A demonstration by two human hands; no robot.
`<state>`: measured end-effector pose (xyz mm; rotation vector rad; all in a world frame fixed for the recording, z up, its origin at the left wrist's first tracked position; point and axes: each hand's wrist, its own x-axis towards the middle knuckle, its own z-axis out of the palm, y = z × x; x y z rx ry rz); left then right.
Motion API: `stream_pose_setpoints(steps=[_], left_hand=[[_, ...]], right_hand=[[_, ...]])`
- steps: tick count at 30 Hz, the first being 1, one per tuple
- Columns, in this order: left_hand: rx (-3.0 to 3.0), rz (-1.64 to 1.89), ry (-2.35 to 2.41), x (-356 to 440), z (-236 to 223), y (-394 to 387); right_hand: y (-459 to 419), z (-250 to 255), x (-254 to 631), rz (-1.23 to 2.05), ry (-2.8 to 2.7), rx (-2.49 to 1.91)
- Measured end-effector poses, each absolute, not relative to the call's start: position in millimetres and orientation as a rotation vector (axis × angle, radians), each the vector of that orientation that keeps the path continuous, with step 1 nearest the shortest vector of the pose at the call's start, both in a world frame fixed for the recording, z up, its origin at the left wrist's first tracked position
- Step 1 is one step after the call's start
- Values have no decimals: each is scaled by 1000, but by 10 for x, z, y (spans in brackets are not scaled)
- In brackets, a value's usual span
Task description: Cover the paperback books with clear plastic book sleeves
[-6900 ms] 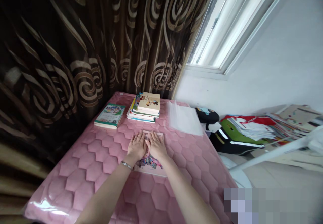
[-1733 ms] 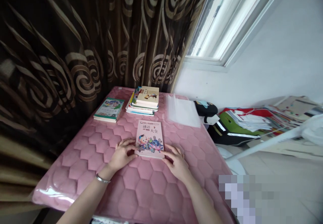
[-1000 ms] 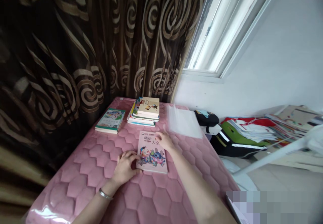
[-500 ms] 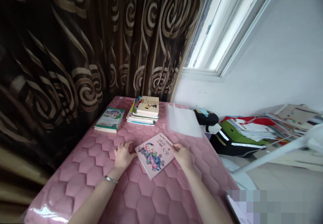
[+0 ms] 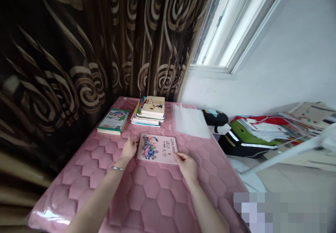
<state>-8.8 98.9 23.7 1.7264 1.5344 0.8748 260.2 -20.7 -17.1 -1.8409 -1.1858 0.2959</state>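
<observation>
Inspection of the person's visible body covers two bare hands and two bare forearms. The left forearm (image 5: 98, 194) and right forearm (image 5: 203, 201) are slender, taper toward the wrists and run out of frame at the near edge. The left hand (image 5: 129, 148) and right hand (image 5: 187, 167) are uncovered, with slim fingers (image 5: 132, 138). One item is worn: a thin, silver-coloured metal bangle (image 5: 118, 168), a narrow, plain, rounded band encircling the left wrist just behind the hand. Fingernail detail is too small to assess. No sleeve, glove, cable or marking appears on either arm.
</observation>
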Motion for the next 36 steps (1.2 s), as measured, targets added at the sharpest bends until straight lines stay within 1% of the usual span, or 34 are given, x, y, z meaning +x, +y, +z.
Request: stream_pose_setpoints(steps=[3, 6, 10, 13, 19, 23, 29, 36], left_hand=[[1677, 982, 1327, -157, 163, 868], [1787, 916, 1161, -165, 104, 662], [1989, 817, 1259, -138, 99, 466], [2000, 815, 1330, -139, 132, 461], [1976, 818, 1294, -207, 164, 536], [1941, 817, 1289, -223, 133, 561], [1913, 820, 1248, -233, 93, 610], [1863, 799, 1250, -240, 84, 615]], right_hand=[[-236, -179, 2596, 273, -1151, -1833], [-256, -176, 2579, 278, -1130, -1828], [-268, -156, 2622, 339, -1108, -1791], [-299, -117, 2709, 412, -1130, -1770], [-477, 13, 2785, 607, -1321, -1674], [-546, 15, 2738, 473, -1457, -1618], [-513, -117, 2727, 291, -1556, -1570], [-492, -207, 2759, 234, -1565, -1582]])
